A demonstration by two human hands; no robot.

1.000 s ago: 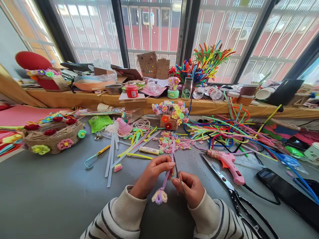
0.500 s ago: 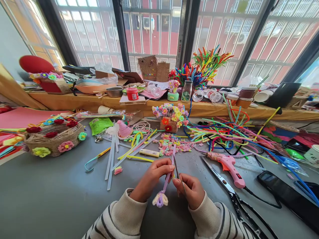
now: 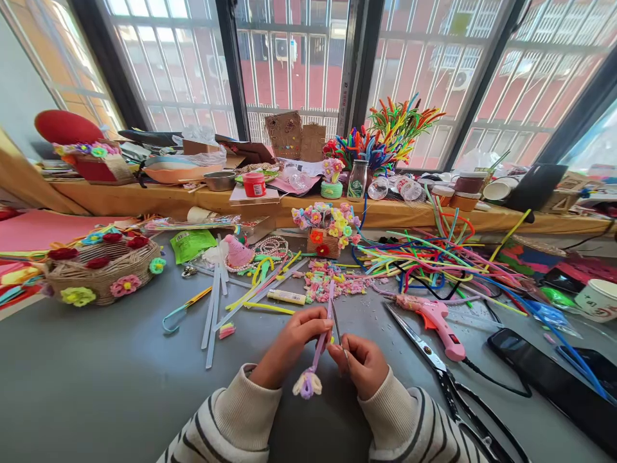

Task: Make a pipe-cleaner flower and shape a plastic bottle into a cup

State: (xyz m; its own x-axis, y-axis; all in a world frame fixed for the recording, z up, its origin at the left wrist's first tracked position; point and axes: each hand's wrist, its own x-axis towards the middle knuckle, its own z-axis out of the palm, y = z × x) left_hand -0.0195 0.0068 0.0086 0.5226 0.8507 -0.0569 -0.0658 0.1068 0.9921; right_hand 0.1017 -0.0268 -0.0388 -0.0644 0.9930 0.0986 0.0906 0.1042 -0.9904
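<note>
My left hand pinches a lilac pipe cleaner that ends below in a small purple, white and yellow pipe-cleaner flower. The stem's free end sticks up past my fingers. My right hand is closed on a thin metal wire held right beside the lilac stem. Both hands meet over the grey table, close to my body. Striped sleeves cover both wrists.
Large scissors and a pink glue gun lie to the right, with a black phone beyond. A heap of coloured pipe cleaners sits behind them. A woven flower basket stands left, glue sticks in the middle.
My hands stay together on the stem and wire, with only small finger shifts. The view has moved slightly.
</note>
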